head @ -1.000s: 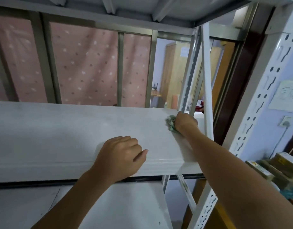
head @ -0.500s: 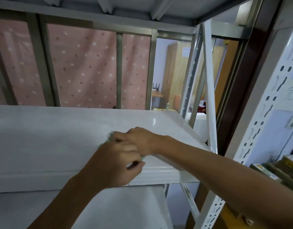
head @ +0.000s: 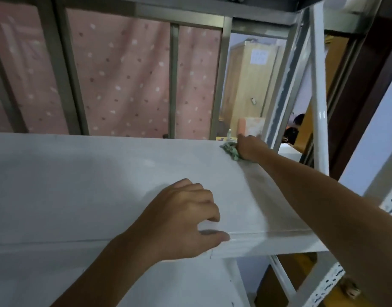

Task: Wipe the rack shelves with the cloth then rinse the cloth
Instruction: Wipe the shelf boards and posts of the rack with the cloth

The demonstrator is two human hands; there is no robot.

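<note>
2 hands, 1 cloth, 2 shelves in view. Right hand (head: 249,147) at the far back-right corner of the upper shelf (head: 80,185), fist closed round the cloth (head: 230,150), a crumpled green wad pressed on the surface. Left hand (head: 179,220) bare, fingers curled loosely over the front lip, thumb on the edge, holding nothing. Lower shelf (head: 168,282) partly cut off by the forearm. Shelves smooth, white, glossy; uprights w/ punched slots. Pink dotted curtain (head: 124,74) behind, blurred.
</note>
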